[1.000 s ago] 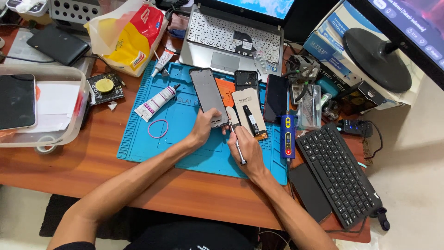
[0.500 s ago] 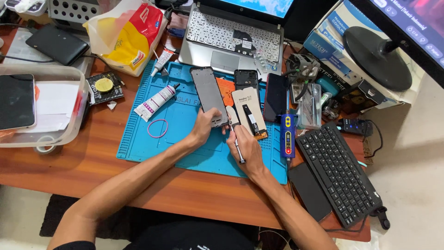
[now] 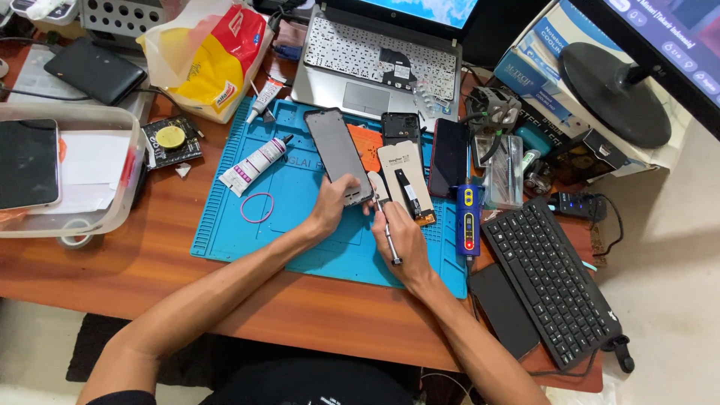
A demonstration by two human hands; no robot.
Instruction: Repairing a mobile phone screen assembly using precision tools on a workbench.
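Spanning the middle of the wooden tabletop [image 3: 112, 262], a blue work mat [image 3: 300, 225] carries the items under inspection. A dark phone panel [image 3: 337, 154] lies tilted on the mat, its lower end gripped by the left hand [image 3: 330, 206], fingers closed around the edge. Just beside it, the right hand [image 3: 401, 232] is closed around a slim metal screwdriver [image 3: 390, 236], tip directed at the panel's lower corner. A white glue tube [image 3: 255, 163] and a pink rubber band [image 3: 257, 208] lie left of the hands, apart from them.
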